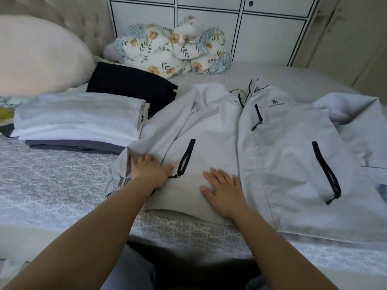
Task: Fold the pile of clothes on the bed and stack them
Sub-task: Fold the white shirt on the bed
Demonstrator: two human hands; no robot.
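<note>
Bed [52, 185] with a patterned grey cover fills the frame from the left edge to the lower right, and it carries everything the task concerns. Across its middle and right lies the largest garment, a pale grey jacket [282, 155], front side up, collar toward the top of the frame and hem toward the bottom, so its long axis runs up and down the picture. Its panel at centre-left has been turned inward, while the right-of-frame half lies open with its sleeve [351, 114] spread out toward the right edge.

At the left of the frame, just beside the jacket, sits a stack of folded clothes [79, 120], white on top and dark grey beneath, with a folded black garment [129, 82] behind it. A crumpled floral bundle [167, 51] rests at the upper centre against white cupboards.

Both hands lie on the jacket's lower left part. The left hand [150, 170] presses the folded-in edge next to the black pocket zip [186, 158], fingers spread and flat. The right hand [226, 191] lies palm down near the centre line, fingers straight and slightly apart; neither hand pinches any cloth.

The unfolded half lies to the right of both hands, and the right hand is nearer to it. I judge the next fold would bring that side and sleeve leftward across the centre.
</note>
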